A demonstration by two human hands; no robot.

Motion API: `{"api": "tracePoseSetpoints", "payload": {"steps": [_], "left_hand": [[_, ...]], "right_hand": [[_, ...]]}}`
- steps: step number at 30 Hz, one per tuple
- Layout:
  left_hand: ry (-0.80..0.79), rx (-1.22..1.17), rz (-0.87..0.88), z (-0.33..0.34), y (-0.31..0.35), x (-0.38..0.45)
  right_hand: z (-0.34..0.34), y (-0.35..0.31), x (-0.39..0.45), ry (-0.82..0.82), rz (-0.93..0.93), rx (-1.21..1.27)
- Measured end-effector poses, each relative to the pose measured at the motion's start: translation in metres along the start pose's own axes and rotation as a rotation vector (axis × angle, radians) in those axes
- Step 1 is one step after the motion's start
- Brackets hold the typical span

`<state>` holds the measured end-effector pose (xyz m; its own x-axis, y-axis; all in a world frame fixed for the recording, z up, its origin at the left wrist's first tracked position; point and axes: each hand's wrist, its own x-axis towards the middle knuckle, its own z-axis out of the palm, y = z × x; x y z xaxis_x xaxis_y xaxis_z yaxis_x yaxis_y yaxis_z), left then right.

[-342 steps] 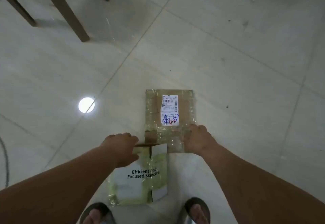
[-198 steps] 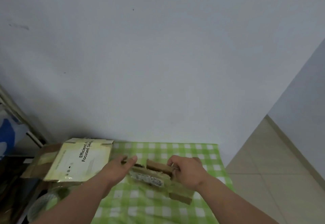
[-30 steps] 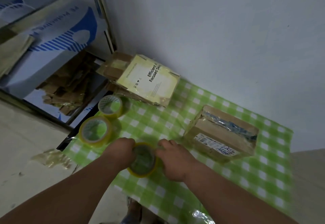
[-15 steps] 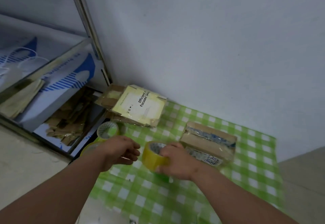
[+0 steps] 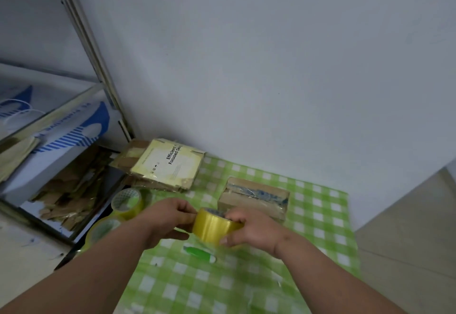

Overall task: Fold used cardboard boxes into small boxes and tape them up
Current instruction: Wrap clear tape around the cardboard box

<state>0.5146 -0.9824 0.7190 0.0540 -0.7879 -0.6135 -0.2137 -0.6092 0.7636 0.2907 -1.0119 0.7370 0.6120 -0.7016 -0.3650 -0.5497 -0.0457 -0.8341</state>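
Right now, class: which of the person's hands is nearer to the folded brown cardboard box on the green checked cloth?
Right. The right hand, gripping the yellow tape roll, sits just in front of the folded brown cardboard box; the left hand pinches the roll's far side, further left.

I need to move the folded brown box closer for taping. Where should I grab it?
Take the brown box by its two short ends, coming from above. It lies flat on the green checked cloth with bare cloth at both ends, and its long near side sits behind the right hand.
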Motion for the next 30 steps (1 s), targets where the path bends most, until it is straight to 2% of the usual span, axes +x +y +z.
{"api": "tracePoseSetpoints", "payload": {"steps": [6,14,26,30], "left_hand": [[0.044,0.041,0.109,0.028,0.022,-0.007],[0.001,0.052,0.216,0.052,0.062,-0.017],[0.077,-0.017,0.268,0.060,0.096,-0.013],[0.093,-0.038,0.269,0.061,0.101,-0.001]], "right_hand": [[-0.020,0.007,-0.033,0.078,0.020,0.125],[-0.050,0.020,-0.063,0.207,0.039,0.302],[-0.105,0.019,-0.074,0.331,-0.028,0.080],[-0.124,0.016,-0.068,0.260,0.042,-0.074]]}}
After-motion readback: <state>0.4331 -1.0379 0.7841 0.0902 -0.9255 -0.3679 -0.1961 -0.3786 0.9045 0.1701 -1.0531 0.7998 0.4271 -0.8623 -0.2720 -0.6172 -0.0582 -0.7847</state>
